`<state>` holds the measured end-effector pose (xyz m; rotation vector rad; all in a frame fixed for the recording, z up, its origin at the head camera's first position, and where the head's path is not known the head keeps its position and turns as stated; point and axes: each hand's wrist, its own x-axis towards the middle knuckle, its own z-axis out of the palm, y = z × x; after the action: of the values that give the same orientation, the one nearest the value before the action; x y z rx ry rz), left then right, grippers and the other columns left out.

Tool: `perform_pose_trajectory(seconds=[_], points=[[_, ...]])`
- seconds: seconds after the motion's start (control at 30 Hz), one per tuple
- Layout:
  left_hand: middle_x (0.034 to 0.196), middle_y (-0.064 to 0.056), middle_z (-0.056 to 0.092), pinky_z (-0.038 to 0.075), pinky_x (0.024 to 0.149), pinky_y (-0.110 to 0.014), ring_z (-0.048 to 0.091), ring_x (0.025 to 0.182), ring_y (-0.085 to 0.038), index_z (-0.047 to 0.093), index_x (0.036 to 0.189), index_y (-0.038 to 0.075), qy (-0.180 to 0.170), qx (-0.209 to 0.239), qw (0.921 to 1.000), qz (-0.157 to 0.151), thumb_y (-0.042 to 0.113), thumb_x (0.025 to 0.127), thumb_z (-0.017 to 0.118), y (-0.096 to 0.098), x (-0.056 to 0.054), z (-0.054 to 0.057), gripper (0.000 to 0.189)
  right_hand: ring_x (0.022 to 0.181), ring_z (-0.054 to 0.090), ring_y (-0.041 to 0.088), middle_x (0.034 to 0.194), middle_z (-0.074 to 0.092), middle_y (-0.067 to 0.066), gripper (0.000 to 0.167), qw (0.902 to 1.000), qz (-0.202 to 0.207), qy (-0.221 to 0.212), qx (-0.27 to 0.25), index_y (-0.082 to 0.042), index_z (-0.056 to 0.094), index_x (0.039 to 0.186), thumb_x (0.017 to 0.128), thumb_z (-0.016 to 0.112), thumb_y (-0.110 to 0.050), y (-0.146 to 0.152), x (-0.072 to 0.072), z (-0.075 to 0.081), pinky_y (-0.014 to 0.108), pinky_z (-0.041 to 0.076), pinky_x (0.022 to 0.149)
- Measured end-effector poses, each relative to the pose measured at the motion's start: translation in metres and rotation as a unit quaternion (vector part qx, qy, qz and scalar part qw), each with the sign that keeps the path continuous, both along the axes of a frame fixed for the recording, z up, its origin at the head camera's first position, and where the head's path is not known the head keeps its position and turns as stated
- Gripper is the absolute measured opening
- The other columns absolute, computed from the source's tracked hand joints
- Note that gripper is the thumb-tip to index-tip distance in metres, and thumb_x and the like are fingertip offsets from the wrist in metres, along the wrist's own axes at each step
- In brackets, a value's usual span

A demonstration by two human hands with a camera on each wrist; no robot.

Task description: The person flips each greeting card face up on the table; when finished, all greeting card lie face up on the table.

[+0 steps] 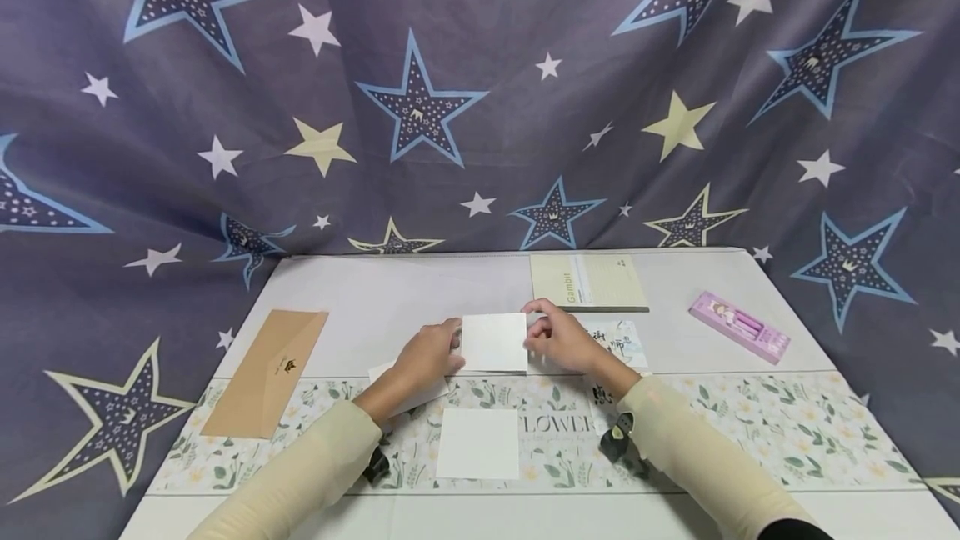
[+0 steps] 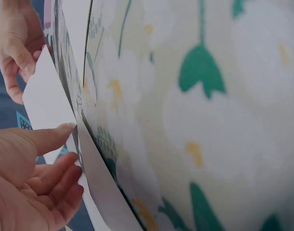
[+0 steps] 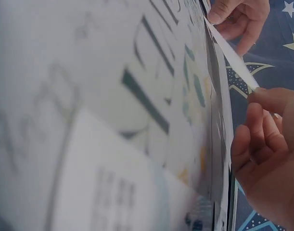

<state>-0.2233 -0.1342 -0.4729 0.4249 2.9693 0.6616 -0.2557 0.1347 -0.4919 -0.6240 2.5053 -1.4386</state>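
Observation:
A square white card (image 1: 495,342) is between the two hands, slightly tilted over the table. My left hand (image 1: 423,361) holds its left edge; in the left wrist view the thumb (image 2: 53,137) lies along the card (image 2: 48,94), with the other fingers curled below. At the opposite edge, my right hand (image 1: 558,338) pinches the card between thumb and forefinger, as the right wrist view also shows with the card (image 3: 233,57) nearly edge-on. A second white square card (image 1: 477,444) lies flat nearer the front. Beneath the left wrist lies another white paper (image 1: 427,397), partly hidden.
A brown envelope (image 1: 266,373) lies at the left. Behind the right hand is a Gambit notebook (image 1: 588,282). A card with dark handwriting (image 1: 618,344) lies partly under the right forearm. Farther right sits a purple pen box (image 1: 738,326). A star-patterned curtain (image 1: 480,107) hangs behind the table.

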Motion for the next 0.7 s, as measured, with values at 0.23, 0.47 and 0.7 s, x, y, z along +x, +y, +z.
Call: perform_pose_trajectory(seconds=[0.23,0.47,0.7], points=[[0.087,0.004,0.074,0.058,0.075,-0.030,0.066,0.073,-0.006,0.053,0.140,0.005,0.020,0.100,0.9946,0.018,0.009,0.089,0.078,0.001,-0.006,0.002,0.057,0.076,0.063,0.012,0.092,0.073,0.007,0.053,0.9997,-0.011,0.005,-0.021,-0.004,0.054,0.139,0.089,0.073,-0.003,0.009,-0.003,0.001,0.022,0.052,0.068],[0.084,0.002,0.074,0.055,0.069,-0.025,0.066,0.073,-0.007,0.068,0.107,0.009,0.041,0.135,0.9900,0.000,0.011,0.090,0.077,0.008,-0.009,0.004,0.019,0.071,0.055,0.014,0.081,0.066,0.000,0.008,0.9992,-0.030,0.026,0.009,-0.010,0.074,0.091,0.094,0.072,-0.017,0.023,-0.001,0.005,0.024,0.049,0.066],[0.080,0.004,0.074,0.054,0.067,-0.022,0.064,0.072,-0.006,0.075,0.089,0.013,0.085,0.147,0.9854,-0.018,0.014,0.090,0.078,0.015,-0.010,0.005,0.003,0.071,0.061,0.009,0.088,0.072,0.010,0.022,0.9993,-0.021,-0.003,-0.032,0.000,0.075,0.111,0.098,0.068,-0.017,0.038,-0.001,0.007,0.022,0.053,0.066]])
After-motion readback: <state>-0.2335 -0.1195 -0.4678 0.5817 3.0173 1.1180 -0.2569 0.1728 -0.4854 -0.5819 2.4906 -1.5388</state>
